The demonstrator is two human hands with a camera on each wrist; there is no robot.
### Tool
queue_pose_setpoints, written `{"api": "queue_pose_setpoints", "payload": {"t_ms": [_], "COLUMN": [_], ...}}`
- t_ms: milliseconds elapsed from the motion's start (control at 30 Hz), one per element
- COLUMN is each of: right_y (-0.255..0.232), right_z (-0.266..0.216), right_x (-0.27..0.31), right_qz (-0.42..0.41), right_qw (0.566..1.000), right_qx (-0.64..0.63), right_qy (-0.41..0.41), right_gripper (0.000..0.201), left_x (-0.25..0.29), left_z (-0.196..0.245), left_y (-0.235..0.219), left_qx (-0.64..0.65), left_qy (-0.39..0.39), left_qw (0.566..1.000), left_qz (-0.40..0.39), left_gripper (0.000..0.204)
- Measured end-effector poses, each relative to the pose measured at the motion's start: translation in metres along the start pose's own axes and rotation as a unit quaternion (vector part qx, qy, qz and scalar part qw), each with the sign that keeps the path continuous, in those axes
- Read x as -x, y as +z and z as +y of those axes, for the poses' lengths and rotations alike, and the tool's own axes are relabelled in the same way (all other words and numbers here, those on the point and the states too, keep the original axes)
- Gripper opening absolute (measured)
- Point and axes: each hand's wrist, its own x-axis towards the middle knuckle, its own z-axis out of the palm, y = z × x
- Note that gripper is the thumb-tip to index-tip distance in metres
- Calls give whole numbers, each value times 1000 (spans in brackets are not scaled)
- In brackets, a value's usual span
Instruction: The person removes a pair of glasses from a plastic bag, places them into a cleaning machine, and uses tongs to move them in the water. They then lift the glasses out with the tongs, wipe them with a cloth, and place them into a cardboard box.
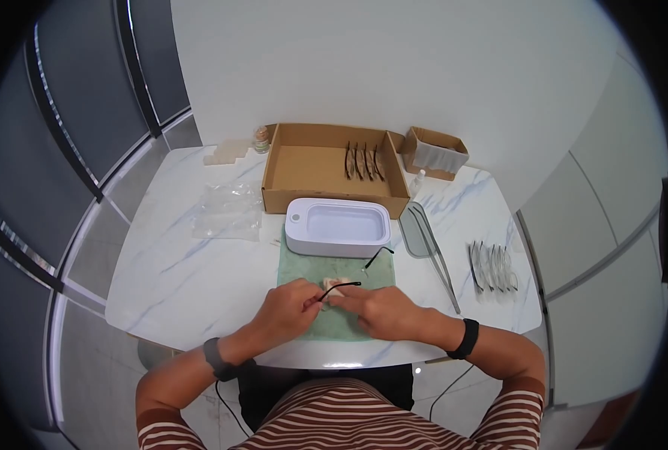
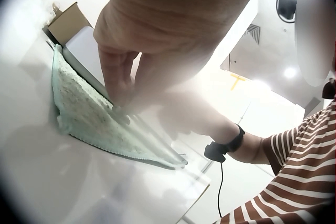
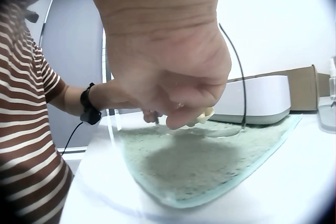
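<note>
Over the green towel [image 1: 293, 270], my left hand [image 1: 293, 306] pinches a pair of eyeglasses [image 1: 341, 285] with thin black temples. My right hand [image 1: 390, 311] holds a small beige cloth [image 1: 334, 283] against the glasses, its fingers curled in the right wrist view. One temple [image 3: 241, 71] stands up beyond that hand, in front of the pale cleaner. The lenses are mostly hidden by my fingers and the cloth. Just past the hands sits a lavender-white ultrasonic cleaner [image 1: 300, 238] with an open basin.
Behind the cleaner, a cardboard tray [image 1: 304, 161] holds several glasses. Long tweezers [image 1: 443, 274] lie by an oval dish [image 1: 409, 240]. At right are more glasses [image 1: 491, 268]; at left, plastic bags [image 1: 229, 214], beige cloths [image 1: 227, 152] and a jar [image 1: 260, 140]. A small box [image 1: 431, 165] stands back right.
</note>
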Motion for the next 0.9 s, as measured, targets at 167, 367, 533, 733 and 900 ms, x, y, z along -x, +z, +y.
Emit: {"api": "queue_pose_setpoints", "payload": {"t_ms": [167,367,533,733,900], "right_y": [12,14,7,6,4], "right_z": [-11,-10,-5,22,22], "right_x": [-6,-6,-2,7,12], "right_qz": [-59,-55,-7,75,79], "right_qw": [997,997,999,996,994], "right_qx": [8,20,13,43,46], "right_qy": [-40,-57,-42,32,67], "right_gripper": [57,53,47,41,41], "left_x": [1,0,0,-2,-5], "left_z": [6,3,7,9,10], "left_y": [0,1,-3,-4,-5], "left_qx": [11,-14,-20,-35,-55], "left_qy": [-5,13,21,31,38], "left_qw": [1000,1000,1000,999,998], "left_qz": [15,9,-1,5,6], "left_gripper": [10,10,9,7,7]}}
